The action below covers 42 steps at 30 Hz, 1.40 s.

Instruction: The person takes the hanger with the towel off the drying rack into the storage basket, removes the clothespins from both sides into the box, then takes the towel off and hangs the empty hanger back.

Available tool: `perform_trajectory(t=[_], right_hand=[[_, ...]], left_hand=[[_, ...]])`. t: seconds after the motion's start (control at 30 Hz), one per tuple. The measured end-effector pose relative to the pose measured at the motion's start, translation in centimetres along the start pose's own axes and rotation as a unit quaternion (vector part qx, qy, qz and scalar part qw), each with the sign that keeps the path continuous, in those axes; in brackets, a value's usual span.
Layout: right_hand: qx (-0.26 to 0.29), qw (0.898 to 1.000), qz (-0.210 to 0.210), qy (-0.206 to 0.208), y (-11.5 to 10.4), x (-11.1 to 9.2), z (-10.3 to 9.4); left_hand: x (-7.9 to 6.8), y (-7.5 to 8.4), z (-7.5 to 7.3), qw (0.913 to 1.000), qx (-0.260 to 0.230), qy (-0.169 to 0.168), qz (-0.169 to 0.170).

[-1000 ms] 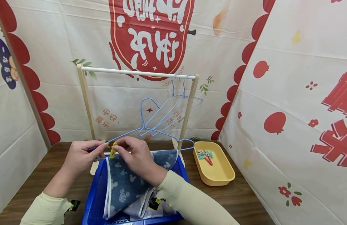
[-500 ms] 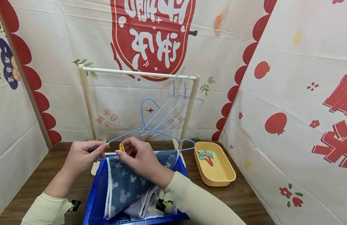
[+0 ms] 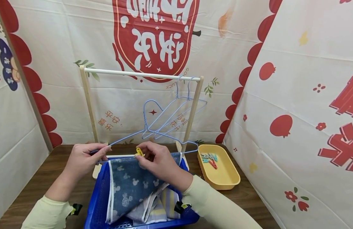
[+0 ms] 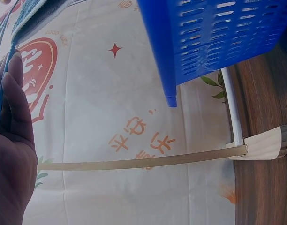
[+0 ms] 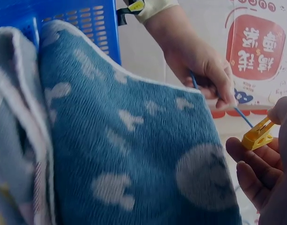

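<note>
My left hand (image 3: 80,162) grips the left end of a blue wire hanger (image 3: 127,136). Over the hanger's lower bar hangs a dark blue towel (image 3: 130,181) with pale mouse-head prints and a white edge. A yellow clothespin (image 3: 139,151) is pinched between the thumb and fingers of my right hand (image 3: 162,162), close to the towel's top edge. The right wrist view shows this clothespin (image 5: 257,136) beside the towel (image 5: 153,145), near the hanger wire. The hanger's hook points up, and its right end sticks out past the towel.
Below the towel stands a blue basket (image 3: 93,203) holding folded striped cloth (image 3: 165,206). A yellow tray (image 3: 229,173) with several clothespins (image 3: 213,163) sits to the right. Behind is a rack with a white rail (image 3: 136,73), two blue hangers (image 3: 176,99) hooked at its right end.
My right hand has moved right along the towel's top edge, carrying the yellow clothespin away from the towel's left corner. The left hand, hanger and towel stay nearly in place.
</note>
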State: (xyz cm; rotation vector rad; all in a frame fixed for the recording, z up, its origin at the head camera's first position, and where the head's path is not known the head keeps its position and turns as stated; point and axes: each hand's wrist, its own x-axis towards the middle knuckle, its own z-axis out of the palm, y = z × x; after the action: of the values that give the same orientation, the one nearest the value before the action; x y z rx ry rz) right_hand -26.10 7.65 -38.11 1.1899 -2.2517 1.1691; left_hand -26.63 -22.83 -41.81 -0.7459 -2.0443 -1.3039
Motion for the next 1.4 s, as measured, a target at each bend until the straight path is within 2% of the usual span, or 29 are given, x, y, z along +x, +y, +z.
perform_trajectory(t=[0.13,0.23,0.4,0.47,0.6,0.73,0.97,1.1,1.27,1.4], right_hand=[[-0.007,1.000,0.003,0.015,0.7,-0.9,-1.4],[-0.003,0.999,-0.020,0.035,1.3,-1.6,-2.8],[-0.014,0.992,-0.070,0.107,2.4,-2.9,-5.7],[-0.015,0.987,-0.065,0.148,2.8,-3.4,-6.9],[-0.015,0.973,-0.029,0.230,3.6,-4.5,-9.2],[-0.036,0.961,0.012,0.273,5.1,-5.5,-11.1],[-0.101,0.958,0.093,0.252,9.9,-7.4,-13.7],[-0.133,0.950,0.178,0.219,12.9,-8.6,-14.9],[-0.179,0.931,0.291,0.127,16.5,-9.9,-16.0],[-0.200,0.920,0.334,0.045,18.6,-10.7,-16.2]], left_hand=[[0.0,-0.1,0.0,1.0000,-0.006,0.002,0.005],[0.0,-0.2,0.0,0.9999,-0.009,0.005,0.007],[-0.1,-0.4,0.0,0.9999,-0.013,0.005,0.007],[-0.1,-0.4,0.0,0.9999,-0.013,0.005,0.008],[0.0,-0.4,0.0,0.9999,-0.013,0.006,0.009],[-0.1,-0.4,-0.1,0.9999,-0.013,0.007,0.008],[-0.1,-0.4,-0.1,0.9999,-0.007,0.009,0.006],[0.0,-0.3,-0.2,0.9999,-0.005,0.010,0.010],[0.1,-0.3,-0.2,0.9999,-0.008,0.009,0.008],[0.1,-0.4,-0.2,0.9999,-0.010,0.009,0.008]])
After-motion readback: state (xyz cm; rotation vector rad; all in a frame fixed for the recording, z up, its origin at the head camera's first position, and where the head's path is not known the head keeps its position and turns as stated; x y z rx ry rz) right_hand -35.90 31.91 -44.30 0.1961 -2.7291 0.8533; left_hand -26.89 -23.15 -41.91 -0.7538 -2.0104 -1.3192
